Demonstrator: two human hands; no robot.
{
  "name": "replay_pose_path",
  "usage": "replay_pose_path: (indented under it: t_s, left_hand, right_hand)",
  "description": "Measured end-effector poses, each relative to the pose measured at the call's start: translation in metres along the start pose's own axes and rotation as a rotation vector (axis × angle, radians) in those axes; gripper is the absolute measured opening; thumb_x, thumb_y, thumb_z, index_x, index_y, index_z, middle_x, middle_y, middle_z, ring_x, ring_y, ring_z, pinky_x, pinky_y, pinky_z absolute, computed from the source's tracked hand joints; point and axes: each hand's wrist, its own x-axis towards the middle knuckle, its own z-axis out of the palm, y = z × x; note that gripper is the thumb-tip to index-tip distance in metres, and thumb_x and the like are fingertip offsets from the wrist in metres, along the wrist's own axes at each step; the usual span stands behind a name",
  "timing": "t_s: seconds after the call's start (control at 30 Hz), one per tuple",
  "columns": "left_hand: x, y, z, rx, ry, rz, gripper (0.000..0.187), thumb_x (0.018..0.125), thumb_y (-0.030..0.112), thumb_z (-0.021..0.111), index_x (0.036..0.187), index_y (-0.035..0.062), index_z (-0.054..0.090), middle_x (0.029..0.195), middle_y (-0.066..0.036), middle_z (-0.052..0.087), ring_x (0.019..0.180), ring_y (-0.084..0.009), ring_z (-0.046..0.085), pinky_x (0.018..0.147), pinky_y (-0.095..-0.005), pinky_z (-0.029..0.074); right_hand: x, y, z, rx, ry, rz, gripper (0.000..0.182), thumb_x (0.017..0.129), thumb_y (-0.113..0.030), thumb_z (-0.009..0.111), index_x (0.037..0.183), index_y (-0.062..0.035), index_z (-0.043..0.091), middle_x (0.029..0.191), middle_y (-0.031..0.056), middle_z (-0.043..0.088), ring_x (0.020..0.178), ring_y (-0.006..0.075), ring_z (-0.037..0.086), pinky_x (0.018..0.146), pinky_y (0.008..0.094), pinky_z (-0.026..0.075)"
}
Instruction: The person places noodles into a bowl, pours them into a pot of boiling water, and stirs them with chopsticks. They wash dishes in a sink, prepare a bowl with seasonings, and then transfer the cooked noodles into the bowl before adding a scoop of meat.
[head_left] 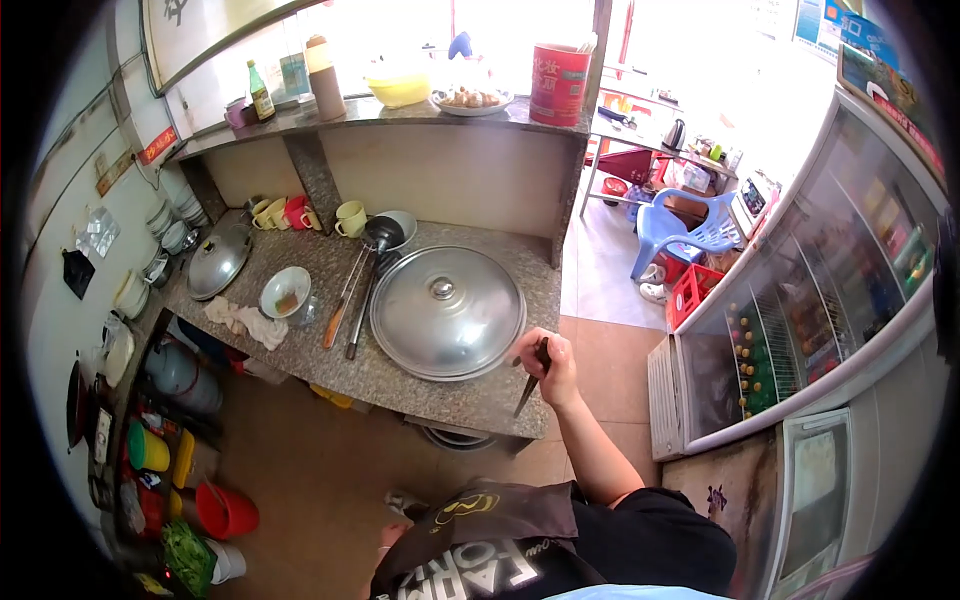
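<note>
My right hand [552,366] is closed around a slim dark utensil [525,396], whose narrow end points down past the counter's right edge; I cannot tell its exact kind. Just left of that hand, a large round metal lid [445,318] with a knob lies on the stone counter [345,385]. Beside the lid rest a black ladle [381,234] and a wooden-handled utensil [335,325]. Of my left hand [393,534], only a bit of skin shows low by the apron [500,515]; its fingers are hidden.
A white bowl [287,291], a cloth [246,322] and a smaller lid [219,264] sit on the counter's left. Several cups [297,212] stand behind. The ledge carries a red tub [559,85] and a plate of food [471,101]. A glass-door fridge [800,320] stands right.
</note>
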Motion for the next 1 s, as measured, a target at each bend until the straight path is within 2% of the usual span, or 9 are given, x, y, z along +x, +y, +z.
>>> replay_pose_path:
  t_s: [0.1, 0.23, 0.3, 0.43, 0.7, 0.93, 1.0]
  left_hand:
    - [0.026, -0.015, 0.007, 0.021, -0.055, 0.016, 0.032, 0.075, 0.025, 0.061, 0.085, -0.0044, 0.066, 0.078, -0.018, 0.066, 0.074, -0.0246, 0.063, 0.068, -0.0358, 0.048]
    - [0.015, -0.013, 0.004, 0.149, 0.033, 0.121, 0.030, 0.074, 0.023, 0.062, 0.084, -0.0046, 0.065, 0.076, -0.018, 0.065, 0.073, -0.0230, 0.063, 0.067, -0.0361, 0.048]
    - [0.025, -0.020, 0.004, -0.197, -0.056, 0.061, 0.027, 0.073, 0.021, 0.063, 0.083, -0.0042, 0.066, 0.075, -0.016, 0.066, 0.072, -0.0213, 0.063, 0.065, -0.0355, 0.048]
    - [0.024, -0.023, 0.004, -0.290, -0.091, 0.058, 0.026, 0.073, 0.020, 0.064, 0.084, -0.0030, 0.067, 0.077, -0.015, 0.066, 0.073, -0.0210, 0.063, 0.066, -0.0345, 0.048]
    - [0.006, -0.009, 0.006, -0.051, 0.115, 0.026, 0.028, 0.074, 0.025, 0.066, 0.085, -0.0009, 0.068, 0.078, -0.014, 0.067, 0.074, -0.0214, 0.064, 0.069, -0.0335, 0.049]
    - [0.016, -0.016, 0.003, -0.126, 0.021, 0.016, 0.026, 0.074, 0.024, 0.066, 0.084, -0.0004, 0.068, 0.077, -0.013, 0.067, 0.072, -0.0210, 0.064, 0.069, -0.0334, 0.049]
    - [0.021, -0.019, 0.003, -0.148, 0.018, 0.068, 0.026, 0.074, 0.023, 0.067, 0.084, -0.0002, 0.068, 0.077, -0.013, 0.067, 0.072, -0.0205, 0.064, 0.069, -0.0330, 0.049]
  right_hand:
    - [0.000, 0.002, -0.002, 0.009, 0.000, -0.009, 0.069, 0.084, -0.063, 0.035, 0.075, 0.0014, 0.058, 0.049, -0.0045, 0.034, 0.043, 0.0046, 0.026, 0.042, 0.0218, 0.018]
    - [0.000, 0.007, -0.005, -0.001, 0.004, 0.000, 0.070, 0.084, -0.064, 0.035, 0.075, 0.0018, 0.058, 0.049, -0.0048, 0.033, 0.042, 0.0043, 0.025, 0.041, 0.0220, 0.018]
    - [-0.001, 0.008, -0.005, -0.010, 0.007, 0.005, 0.070, 0.084, -0.064, 0.035, 0.075, 0.0019, 0.057, 0.049, -0.0048, 0.033, 0.042, 0.0043, 0.025, 0.041, 0.0220, 0.017]
    - [0.000, 0.007, -0.004, 0.007, -0.006, 0.001, 0.069, 0.085, -0.062, 0.034, 0.076, 0.0021, 0.057, 0.049, -0.0047, 0.033, 0.042, 0.0042, 0.025, 0.041, 0.0218, 0.017]
    - [0.002, 0.009, -0.007, 0.015, -0.037, -0.009, 0.065, 0.088, -0.058, 0.033, 0.076, 0.0016, 0.055, 0.051, -0.0043, 0.033, 0.043, 0.0041, 0.024, 0.041, 0.0213, 0.018]
    - [0.002, 0.013, -0.005, 0.010, -0.033, -0.015, 0.064, 0.088, -0.058, 0.034, 0.077, 0.0011, 0.055, 0.051, -0.0044, 0.033, 0.043, 0.0041, 0.024, 0.041, 0.0211, 0.018]
    - [0.001, 0.011, -0.004, 0.019, -0.031, -0.003, 0.064, 0.088, -0.058, 0.034, 0.077, 0.0011, 0.055, 0.051, -0.0044, 0.033, 0.043, 0.0041, 0.024, 0.041, 0.0211, 0.018]
